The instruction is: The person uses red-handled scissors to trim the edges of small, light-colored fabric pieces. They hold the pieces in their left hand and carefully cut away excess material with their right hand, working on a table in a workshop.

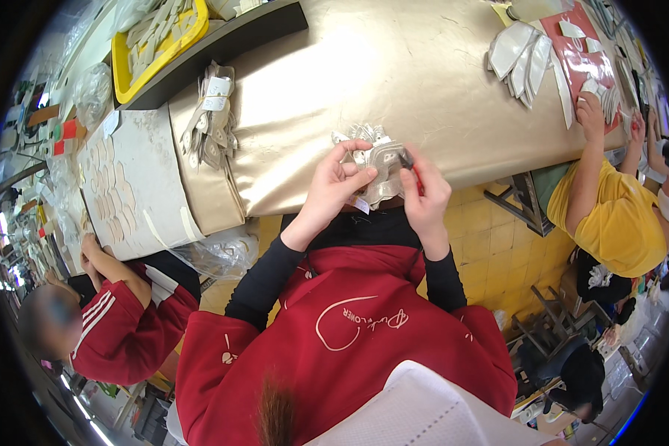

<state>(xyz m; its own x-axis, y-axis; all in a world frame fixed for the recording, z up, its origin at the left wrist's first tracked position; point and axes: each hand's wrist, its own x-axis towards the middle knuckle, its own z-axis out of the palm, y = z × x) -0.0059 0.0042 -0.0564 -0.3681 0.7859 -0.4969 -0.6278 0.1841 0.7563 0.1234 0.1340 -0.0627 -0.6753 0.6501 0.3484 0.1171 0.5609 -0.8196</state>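
Observation:
In front of my body, over the near edge of the table, my left hand pinches a grey-beige cut piece with curved edges between thumb and fingers. My right hand is closed around a small tool with a red handle and a dark tip, held against the right side of the piece. Its exact kind is mostly hidden by my fingers. Behind and under the piece lies a loose pile of similar pale pieces. A small white tag hangs below my left fingers.
A tied bundle of grey pieces lies left on the gold table cover. Beyond it stands a yellow tray. A board with small cut pieces is beside a seated person in red. At right, a person in yellow works by white pieces.

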